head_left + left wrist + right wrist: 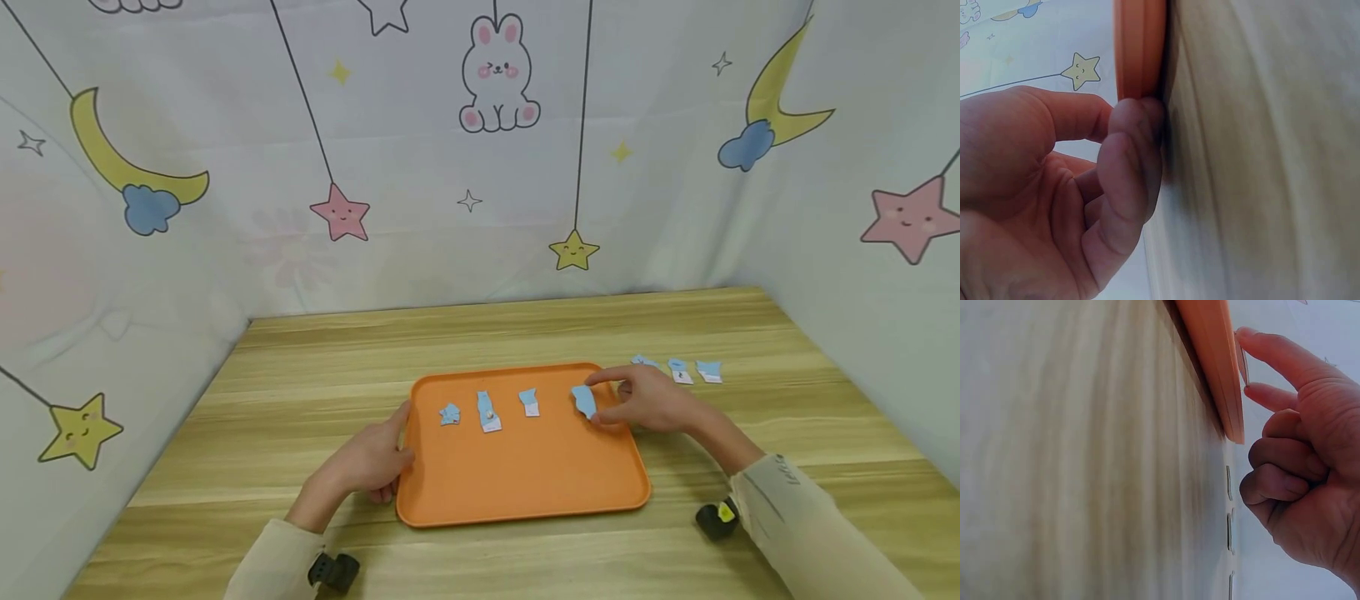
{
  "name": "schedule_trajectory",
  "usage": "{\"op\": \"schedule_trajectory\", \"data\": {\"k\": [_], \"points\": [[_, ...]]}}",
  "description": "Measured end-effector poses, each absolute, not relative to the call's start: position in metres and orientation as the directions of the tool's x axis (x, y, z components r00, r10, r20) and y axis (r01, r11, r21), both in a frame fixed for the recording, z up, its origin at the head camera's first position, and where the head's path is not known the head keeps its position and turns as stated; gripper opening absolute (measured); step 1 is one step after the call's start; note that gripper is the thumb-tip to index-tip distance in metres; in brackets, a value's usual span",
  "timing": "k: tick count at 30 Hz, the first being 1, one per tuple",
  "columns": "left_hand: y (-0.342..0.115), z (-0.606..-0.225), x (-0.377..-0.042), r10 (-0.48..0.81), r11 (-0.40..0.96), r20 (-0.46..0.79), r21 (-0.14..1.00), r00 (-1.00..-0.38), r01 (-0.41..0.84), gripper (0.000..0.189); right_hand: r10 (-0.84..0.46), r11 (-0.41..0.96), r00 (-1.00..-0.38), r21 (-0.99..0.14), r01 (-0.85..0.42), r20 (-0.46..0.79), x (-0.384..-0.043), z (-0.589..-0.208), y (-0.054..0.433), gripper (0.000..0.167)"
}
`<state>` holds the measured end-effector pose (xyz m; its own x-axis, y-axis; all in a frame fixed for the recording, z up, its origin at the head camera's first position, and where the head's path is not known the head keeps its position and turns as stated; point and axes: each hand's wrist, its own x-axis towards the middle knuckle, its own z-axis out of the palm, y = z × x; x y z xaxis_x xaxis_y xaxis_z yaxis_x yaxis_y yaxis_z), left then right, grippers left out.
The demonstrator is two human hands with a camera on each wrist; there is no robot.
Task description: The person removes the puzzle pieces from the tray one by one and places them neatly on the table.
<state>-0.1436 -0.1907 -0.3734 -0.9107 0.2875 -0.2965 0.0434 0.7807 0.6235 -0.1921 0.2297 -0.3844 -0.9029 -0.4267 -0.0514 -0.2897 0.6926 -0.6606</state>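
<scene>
On wood (300,375) by starry cloth (420,150): left hand (369,457) clamped on tray (517,471), right (651,398) on piece (583,400)

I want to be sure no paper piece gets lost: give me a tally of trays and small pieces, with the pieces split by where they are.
Orange tray: 1
Small pieces lying on the tray: 3
Small piece pinched by the right hand: 1
Small pieces on the table beyond the tray: 3
Total: 8
</scene>
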Motion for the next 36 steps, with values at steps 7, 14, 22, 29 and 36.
{"op": "schedule_trajectory", "data": {"k": [7, 14, 22, 29, 36], "points": [[-0.191, -0.372, -0.143, 0.288, 0.782, -0.298, 0.621, -0.910, 0.044, 0.078, -0.415, 0.677, -0.909, -0.680, -0.281, -0.038, -0.187, -0.383, 0.235, 0.054], [-0.191, -0.372, -0.143, 0.289, 0.781, -0.298, 0.623, -0.910, 0.044, 0.078, -0.405, 0.653, -0.913, -0.713, -0.254, -0.045, -0.184, -0.382, 0.240, 0.055], [-0.191, -0.372, -0.143, 0.291, 0.779, -0.294, 0.625, -0.910, 0.048, 0.078, -0.417, 0.610, -0.908, -0.749, -0.258, -0.028, -0.180, -0.381, 0.250, 0.057], [-0.191, -0.373, -0.143, 0.292, 0.778, -0.293, 0.626, -0.910, 0.049, 0.078, -0.413, 0.590, -0.910, -0.770, -0.243, -0.028, -0.177, -0.380, 0.253, 0.059], [-0.191, -0.373, -0.143, 0.288, 0.784, -0.294, 0.619, -0.911, 0.048, 0.078, -0.401, 0.588, -0.916, -0.770, -0.247, -0.012, -0.174, -0.378, 0.258, 0.057]]}}
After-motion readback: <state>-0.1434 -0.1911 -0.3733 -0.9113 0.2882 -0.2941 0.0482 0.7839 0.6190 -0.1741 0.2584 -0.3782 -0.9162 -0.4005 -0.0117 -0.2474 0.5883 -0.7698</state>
